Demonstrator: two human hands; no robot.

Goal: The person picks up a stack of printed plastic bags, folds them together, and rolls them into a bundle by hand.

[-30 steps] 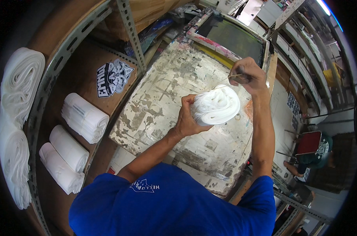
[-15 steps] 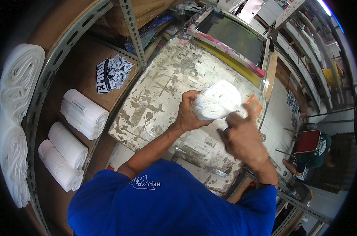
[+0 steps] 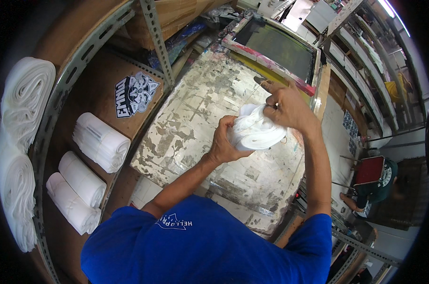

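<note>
A white roll of thin, layered sheet material (image 3: 258,134) is tilted above the worn table (image 3: 191,113), one spiral end showing. My left hand (image 3: 223,142) is wrapped round its left side, thumb beneath. My right hand (image 3: 290,108) is over the roll's upper right, fingers bent, with one finger stretched out to the left. A thin tan loop that looks like a rubber band (image 3: 261,84) shows at that fingertip. Part of the band also seems to show at the roll's right edge. Whether it goes all the way round is hidden.
Several similar white rolls (image 3: 101,142) lie on the brown shelf (image 3: 117,97) to my left, behind a perforated metal post (image 3: 157,42). More folded white material (image 3: 25,104) is at the far left. A framed printing screen (image 3: 276,45) stands at the table's far end. A person (image 3: 382,182) sits at the right.
My right hand has moved up and across from the roll's right side to over its top, with the thin band at its finger. My left hand keeps its grip; the roll has tilted slightly.
</note>
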